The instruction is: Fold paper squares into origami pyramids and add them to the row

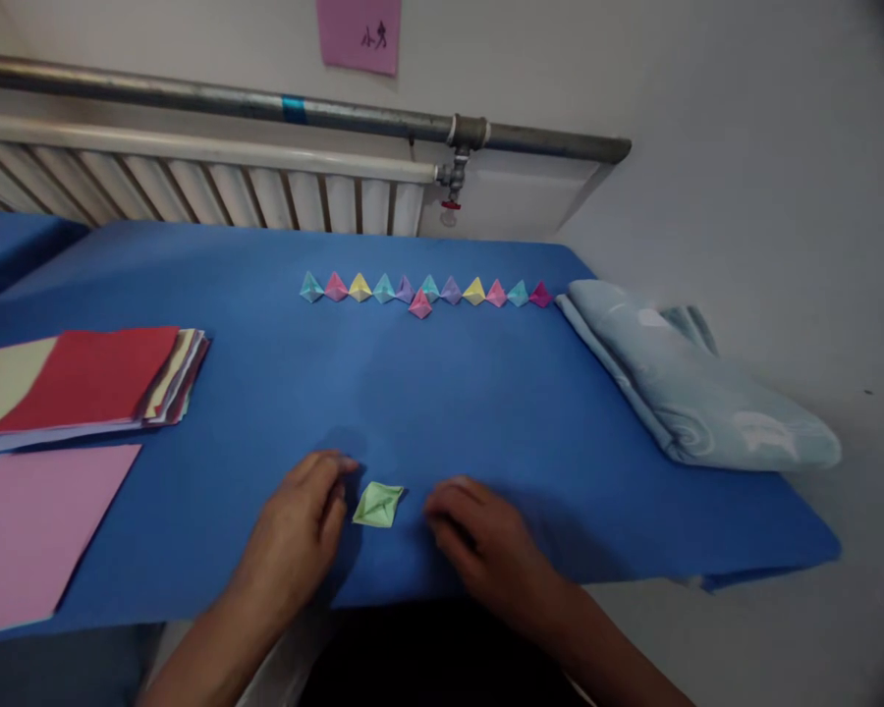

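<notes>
A small folded piece of light green paper (378,505) lies on the blue table between my hands, touched by neither. My left hand (299,520) is just left of it, with the index finger reaching forward and the thumb apart below. To its right rests my right hand (486,540), fingers curled, with a gap between thumb and forefinger and nothing visible in it. Further back, several small folded paper pieces in blue, pink, yellow and purple form a row (473,291). One pink folded piece (419,304) sits just in front of that row.
At the left lie a stack of coloured paper with a red sheet (95,373) on top and pink paper (44,530) in front. A folded pale blue cloth (678,383) lies at the right edge. Behind the table (280,393) are a radiator (257,196) and a pipe (192,93).
</notes>
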The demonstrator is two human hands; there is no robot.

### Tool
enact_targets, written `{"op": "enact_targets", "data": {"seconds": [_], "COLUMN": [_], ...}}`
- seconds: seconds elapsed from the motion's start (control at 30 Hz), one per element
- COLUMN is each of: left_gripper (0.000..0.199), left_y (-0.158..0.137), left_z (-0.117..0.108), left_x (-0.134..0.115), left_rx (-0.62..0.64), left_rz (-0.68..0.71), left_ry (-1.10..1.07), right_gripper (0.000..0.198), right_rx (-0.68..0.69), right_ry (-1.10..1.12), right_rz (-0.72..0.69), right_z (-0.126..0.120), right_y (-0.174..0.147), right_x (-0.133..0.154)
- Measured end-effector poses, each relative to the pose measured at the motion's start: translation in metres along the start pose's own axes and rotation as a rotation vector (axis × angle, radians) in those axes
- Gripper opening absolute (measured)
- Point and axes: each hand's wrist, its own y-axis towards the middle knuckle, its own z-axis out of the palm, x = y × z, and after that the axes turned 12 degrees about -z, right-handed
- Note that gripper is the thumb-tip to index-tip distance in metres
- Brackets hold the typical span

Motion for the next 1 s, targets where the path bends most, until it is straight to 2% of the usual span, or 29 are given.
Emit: {"op": "enact_targets", "data": {"seconds": [0.13,0.23,0.3,0.4,0.5,0.6,0.67,1.0], "left_gripper": [0.03,0.029,0.027,0.023,0.021,0.018,0.017,0.016], "left_y": [0.006,-0.003,-0.007,-0.006,-0.001,0.001,0.001,0.004], "left_z": [0.011,0.012,0.009,0.004,0.003,0.007,0.009,0.015], "left_x": [0.003,-0.001,-0.004,-0.006,-0.009,-0.013,-0.015,-0.013], "left_rx": [0.137,0.22,0.208,0.129,0.189,0.329,0.375,0.321], "left_rz": [0.021,-0.036,-0.073,-0.068,-0.04,-0.041,-0.038,-0.012], "left_ry": [-0.114,-0.134,-0.123,-0.091,-0.084,-0.102,-0.117,-0.095], "right_gripper": [0.023,0.026,0.025,0.022,0.016,0.01,0.009,0.009], "right_rx": [0.173,0.241,0.205,0.076,-0.013,0.009,0.043,0.055], "right_ry": [-0.056,-0.124,-0.141,-0.085,-0.032,-0.038,-0.067,-0.126], "right_rz": [-0.121,-0.128,-0.121,-0.093,-0.021,0.016,0.029,0.083], "right_z": [0.005,0.003,0.001,-0.001,0.001,0.004,0.007,0.011], "right_y": [0.006,0.009,0.008,0.003,0.002,0.006,0.009,0.014], "right_x": [0.008,0.008,0.005,0.001,0.001,0.003,0.004,0.003]}}
